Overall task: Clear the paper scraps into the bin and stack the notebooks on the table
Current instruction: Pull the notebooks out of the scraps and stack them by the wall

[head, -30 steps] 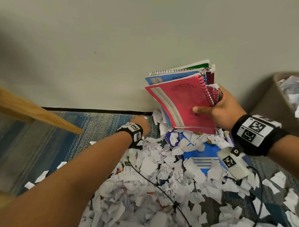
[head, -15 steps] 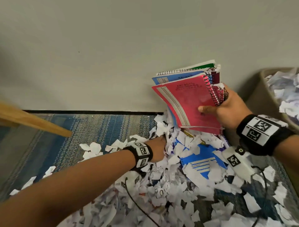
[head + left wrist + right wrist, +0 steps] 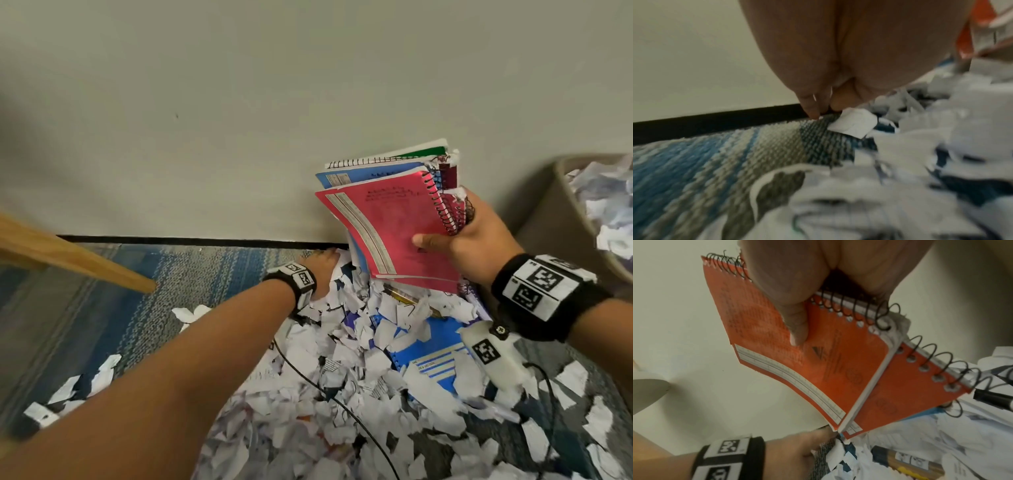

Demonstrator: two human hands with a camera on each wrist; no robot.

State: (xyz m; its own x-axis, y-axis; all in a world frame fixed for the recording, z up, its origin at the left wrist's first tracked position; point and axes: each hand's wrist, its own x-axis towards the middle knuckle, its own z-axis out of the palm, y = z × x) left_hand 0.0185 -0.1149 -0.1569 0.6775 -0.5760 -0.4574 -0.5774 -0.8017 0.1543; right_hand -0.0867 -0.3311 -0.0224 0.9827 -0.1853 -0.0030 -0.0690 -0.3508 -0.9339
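My right hand (image 3: 459,233) grips a bundle of spiral notebooks (image 3: 394,219) upright above the floor, a red one in front, blue and green ones behind. In the right wrist view my thumb (image 3: 795,321) presses on the red cover (image 3: 828,369). My left hand (image 3: 323,262) reaches to the far edge of the paper scraps (image 3: 342,359) at the wall. Its straight fingers (image 3: 812,112) touch the carpet beside a white scrap (image 3: 853,125). Another blue notebook (image 3: 431,359) lies on the floor, half buried in scraps.
A tan bin (image 3: 561,205) heaped with paper stands at the right by the wall. A wooden table part (image 3: 78,260) slants in from the left. Striped blue carpet (image 3: 171,291) with a few stray scraps lies left of the pile. A pen (image 3: 992,400) lies among the scraps.
My left hand drew back into the scrap pile half a second ago and has reached out to the wall again. The right hand keeps the notebooks held up.
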